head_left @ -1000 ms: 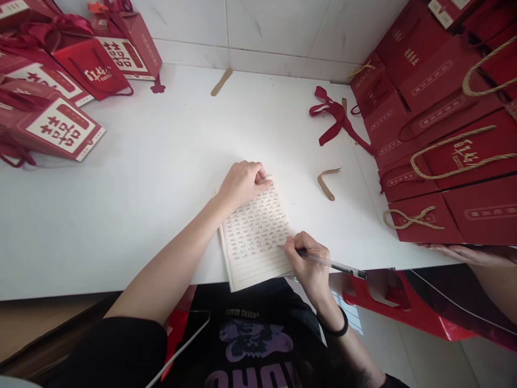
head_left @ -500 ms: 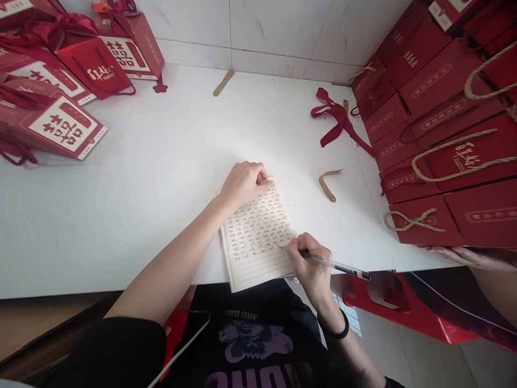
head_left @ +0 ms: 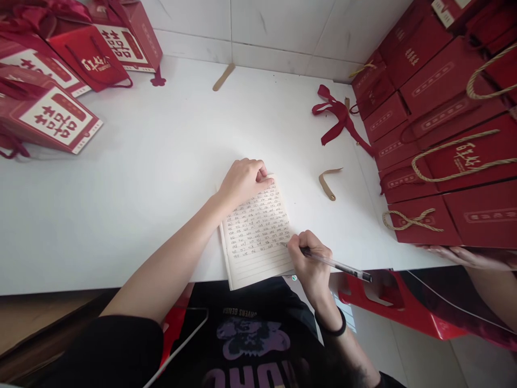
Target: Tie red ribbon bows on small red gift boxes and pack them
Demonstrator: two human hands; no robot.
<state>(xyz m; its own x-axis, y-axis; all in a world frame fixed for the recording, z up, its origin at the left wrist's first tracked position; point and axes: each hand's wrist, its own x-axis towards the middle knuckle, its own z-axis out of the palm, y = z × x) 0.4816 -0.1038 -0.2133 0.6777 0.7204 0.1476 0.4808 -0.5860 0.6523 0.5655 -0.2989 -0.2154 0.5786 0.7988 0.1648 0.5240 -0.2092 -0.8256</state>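
A notebook (head_left: 258, 264) with lined pages and rows of handwriting lies at the near table edge, its lower corner jutting past it. My left hand (head_left: 244, 180) rests across its far end, fingers curled at the top edge and thumb on the page. Between the fingers of my right hand (head_left: 311, 261) is a clear-barrelled pen (head_left: 339, 265) with a dark end. The pen tip meets the page near the right end of the last written lines.
Red gift boxes (head_left: 60, 119) stand at the left; red boxes and bags (head_left: 420, 145) are stacked at the right. A dark red ribbon (head_left: 337, 116) and tan strips (head_left: 326, 186) lie on the white table (head_left: 161, 161). Another person's hand (head_left: 468, 257) is under the right stack.
The view has shifted slightly. My right hand and the pen have moved a little along the written line; my left hand stays on the notebook.
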